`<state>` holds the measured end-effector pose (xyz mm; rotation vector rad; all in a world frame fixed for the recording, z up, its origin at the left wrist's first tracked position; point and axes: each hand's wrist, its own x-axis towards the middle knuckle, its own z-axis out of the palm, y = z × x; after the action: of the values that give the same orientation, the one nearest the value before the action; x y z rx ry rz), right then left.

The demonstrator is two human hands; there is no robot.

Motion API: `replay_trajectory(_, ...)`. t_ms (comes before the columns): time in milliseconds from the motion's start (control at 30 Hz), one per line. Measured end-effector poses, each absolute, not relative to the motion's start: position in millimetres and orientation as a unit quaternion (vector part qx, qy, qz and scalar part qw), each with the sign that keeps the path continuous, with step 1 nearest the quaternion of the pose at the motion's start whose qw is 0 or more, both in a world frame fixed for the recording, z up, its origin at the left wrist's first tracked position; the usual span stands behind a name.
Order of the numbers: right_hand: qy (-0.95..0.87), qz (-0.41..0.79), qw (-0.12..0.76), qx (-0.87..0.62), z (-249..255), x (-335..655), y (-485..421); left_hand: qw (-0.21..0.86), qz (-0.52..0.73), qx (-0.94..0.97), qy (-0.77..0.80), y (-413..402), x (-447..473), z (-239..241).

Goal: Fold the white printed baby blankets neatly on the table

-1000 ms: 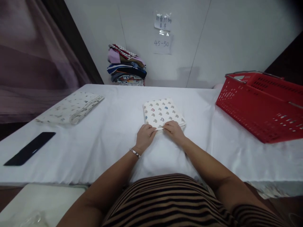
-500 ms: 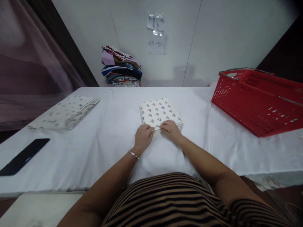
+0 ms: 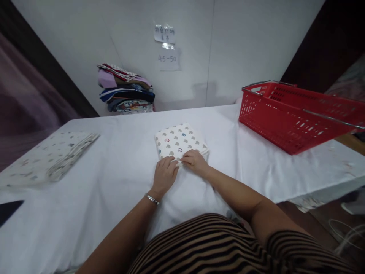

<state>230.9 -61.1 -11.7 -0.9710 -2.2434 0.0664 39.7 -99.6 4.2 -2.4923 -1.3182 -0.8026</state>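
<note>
A small folded cloth [image 3: 177, 140], white with grey, red and blue prints, lies in the middle of the white-covered table [image 3: 119, 167]. My left hand [image 3: 165, 175] and my right hand [image 3: 195, 162] sit side by side at its near edge. Both have curled fingers pinching that edge. A thin bracelet circles my left wrist.
A red plastic basket [image 3: 288, 116] with metal handles stands at the right of the table. Another folded printed cloth [image 3: 48, 158] lies at the left, a dark flat object [image 3: 8, 210] near the left edge. A stack of folded fabrics [image 3: 124, 89] rests against the back wall.
The view has swung to the right, so everything sits further left in the picture. Both hands stay at the near edge of the folded cloth.
</note>
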Motion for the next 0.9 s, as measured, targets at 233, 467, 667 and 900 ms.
replay_trajectory(233,-0.868,0.067,0.366,-0.33,-7,240,-56,0.127,-0.246,-0.863,-0.423,-94,39,2)
replay_trajectory(467,-0.602,0.174,0.504,-0.595,2,309,-36,0.121,-0.264,-0.857,-0.427,-95,38,0)
replay_trajectory(667,-0.55,0.269,0.429,-0.664,-3,326,-37,0.115,-0.245,-0.862,-0.429,-94,37,2)
replay_trajectory(900,-0.549,0.272,0.407,-0.677,0,321,-36,0.092,-0.255,-0.859,-0.435,-91,38,6)
